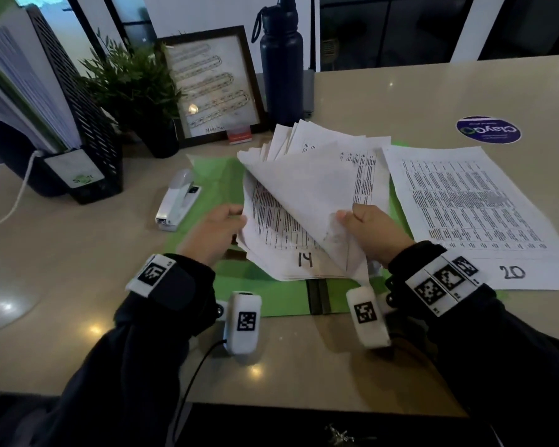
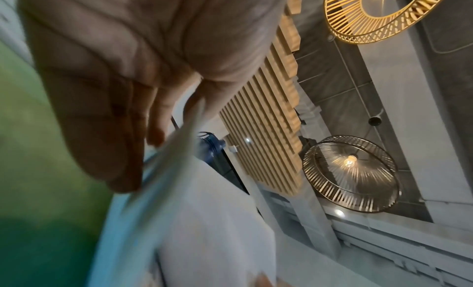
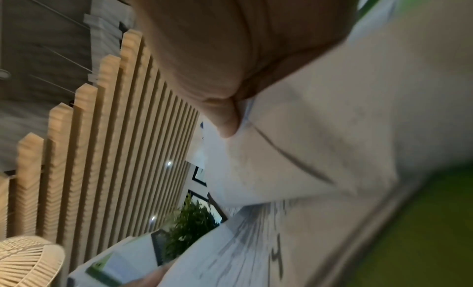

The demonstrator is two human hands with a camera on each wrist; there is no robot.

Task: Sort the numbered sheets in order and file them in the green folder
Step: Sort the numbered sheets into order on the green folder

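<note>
1. We see the green folder [image 1: 271, 295] lying open on the worktop [image 1: 400, 91], close to its near edge, with a stack of numbered sheets [image 1: 291, 253] on top of it.
2. The right hand [image 1: 371, 230] pinches the lifted sheets [image 1: 304, 188] between thumb and fingers and bends them up and back from the near right corner of the stack.
3. Under them the sheet marked 14 [image 1: 305, 260] is uncovered.
4. The left hand [image 1: 212, 232] holds the left edge of the stack; in the left wrist view its thumb lies over the paper edge and the fingers [image 2: 115, 149] under it, so it is grasping the stack.
5. A separate sheet marked 20 [image 1: 512, 271] lies flat on the worktop, just right of the folder.
6. A white stapler [image 1: 178, 201] rests at the folder's far left corner.
7. Along the far edge stand a dark bottle [image 1: 281, 66], a framed picture [image 1: 212, 88] and a plant [image 1: 133, 85].
</note>
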